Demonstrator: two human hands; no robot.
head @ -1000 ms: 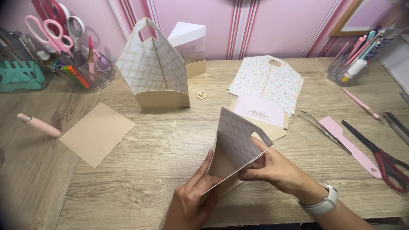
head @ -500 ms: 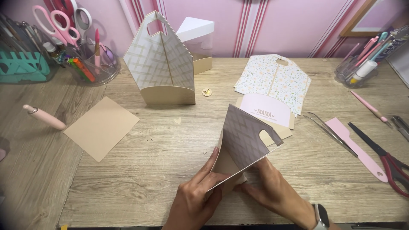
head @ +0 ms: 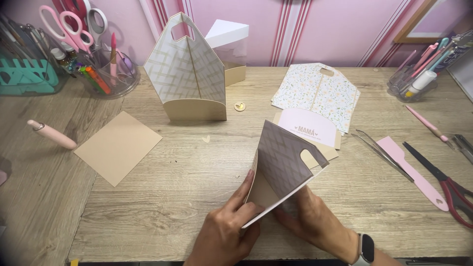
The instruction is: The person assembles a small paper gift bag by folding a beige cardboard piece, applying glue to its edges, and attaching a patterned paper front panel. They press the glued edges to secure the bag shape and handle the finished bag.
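A pale wooden table (head: 162, 197) ran across the frame, backed by a pink wall with darker stripes.

Low in the middle, both hands were clamped on a folded card bag piece (head: 286, 165) with a grey lattice pattern. The left hand (head: 224, 231) pinched its lower left edge, thumb and fingers on either side of the sheet. The right hand (head: 315, 224), a white watch (head: 365, 249) at its wrist, gripped it from beneath and behind, its fingers mostly hidden by the card. The piece was lifted off the table and tilted (its plain cream inside facing the left hand); its long axis ran from the lower left up towards the right, and the end with the cut-out handle hole pointed to the upper right.

Just above it lay a flat tan card with a pale pink arched label (head: 310, 127), partly overlapping a flat floral sheet (head: 320, 91) with its own handle hole. Upper centre stood a finished peaked bag (head: 189, 74), cream with a beige lattice and a tan base, upright, and behind it a white-lidded clear box (head: 227, 49). A tan square of card (head: 117, 146) lay at the left, beside a pink pen-like tool (head: 51, 134). At the right lay tweezers (head: 382, 150), a pink spatula-shaped tool (head: 414, 172) and red-handled scissors (head: 446, 180).
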